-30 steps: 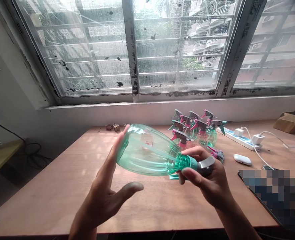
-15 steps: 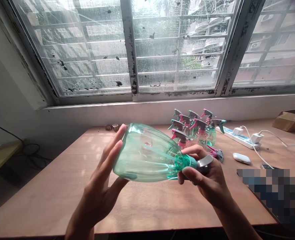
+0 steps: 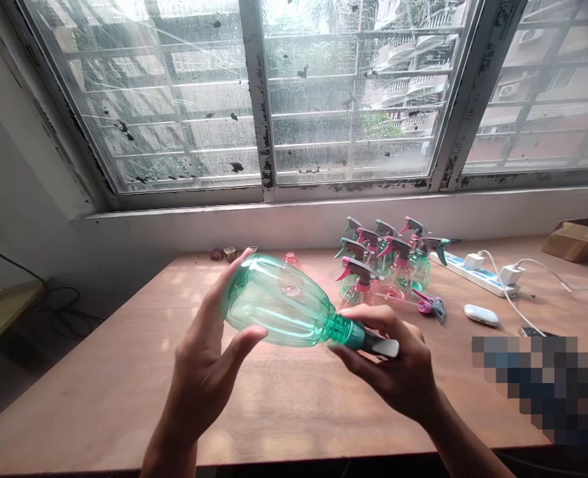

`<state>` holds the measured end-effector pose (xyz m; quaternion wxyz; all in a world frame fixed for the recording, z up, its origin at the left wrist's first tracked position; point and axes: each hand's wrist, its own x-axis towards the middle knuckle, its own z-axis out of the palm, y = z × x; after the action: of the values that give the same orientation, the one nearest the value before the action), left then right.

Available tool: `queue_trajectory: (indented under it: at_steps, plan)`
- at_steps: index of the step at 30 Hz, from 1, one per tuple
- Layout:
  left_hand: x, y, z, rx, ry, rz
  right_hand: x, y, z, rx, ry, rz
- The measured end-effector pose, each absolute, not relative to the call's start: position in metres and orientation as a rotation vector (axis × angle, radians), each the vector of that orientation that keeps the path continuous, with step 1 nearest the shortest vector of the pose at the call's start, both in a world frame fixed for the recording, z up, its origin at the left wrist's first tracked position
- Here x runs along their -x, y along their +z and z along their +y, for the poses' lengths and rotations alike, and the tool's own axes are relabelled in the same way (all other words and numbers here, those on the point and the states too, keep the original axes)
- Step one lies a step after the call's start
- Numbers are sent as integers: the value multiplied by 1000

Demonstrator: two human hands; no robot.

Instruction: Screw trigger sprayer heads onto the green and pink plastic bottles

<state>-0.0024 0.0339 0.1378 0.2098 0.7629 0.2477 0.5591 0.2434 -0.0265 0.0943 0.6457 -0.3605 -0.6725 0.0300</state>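
Observation:
A clear green spray bottle (image 3: 278, 305) lies on its side in the air above the wooden table (image 3: 124, 378), base to the left, neck to the right. My left hand (image 3: 206, 362) cups the bottle's base, thumb under it and fingers behind. My right hand (image 3: 398, 372) is closed on the green collar and grey spray head (image 3: 381, 345) at the neck. A group of several finished spray bottles (image 3: 386, 255) with grey and pink or green triggers stands on the table behind my right hand.
A loose pink and grey spray head (image 3: 430, 305) lies beside the group. A white power strip (image 3: 476, 272) with chargers and cables, a white earbud case (image 3: 482, 314) and a cardboard box (image 3: 575, 242) are at the right. Small brown items (image 3: 224, 253) sit by the windowsill.
The bottle has turned and tilted in my hands, its base lifting slightly. My left thumb has closed in under the base. My right fingers have shifted round the collar and spray head.

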Motion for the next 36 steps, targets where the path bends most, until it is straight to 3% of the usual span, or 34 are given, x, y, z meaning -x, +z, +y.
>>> queue_trajectory:
  at_steps: [5, 8, 11, 17, 20, 23, 31, 36]
  plan:
    - [0, 139, 39, -2238, 1668, 334, -246, 99, -27, 687, 887, -1272]
    - [0, 139, 37, -2276, 1639, 233, -248, 100, -26, 639, 1073, -1206]
    - [3, 138, 33, -2256, 1599, 282, -246, 99, -27, 676, 932, -1222]
    - [3, 137, 33, -2102, 1440, 714, -239, 97, -28, 788, 221, -1450]
    - [-2, 138, 37, -2018, 1419, 800, -239, 97, -26, 793, 55, -1521]
    - [-2, 137, 41, -1997, 1425, 754, -241, 99, -25, 817, 144, -1495]
    - [16, 131, 47, -2283, 1440, 597, -249, 105, -21, 726, 843, -1252]
    - [15, 133, 42, -2228, 1384, 680, -247, 103, -24, 775, 628, -1306]
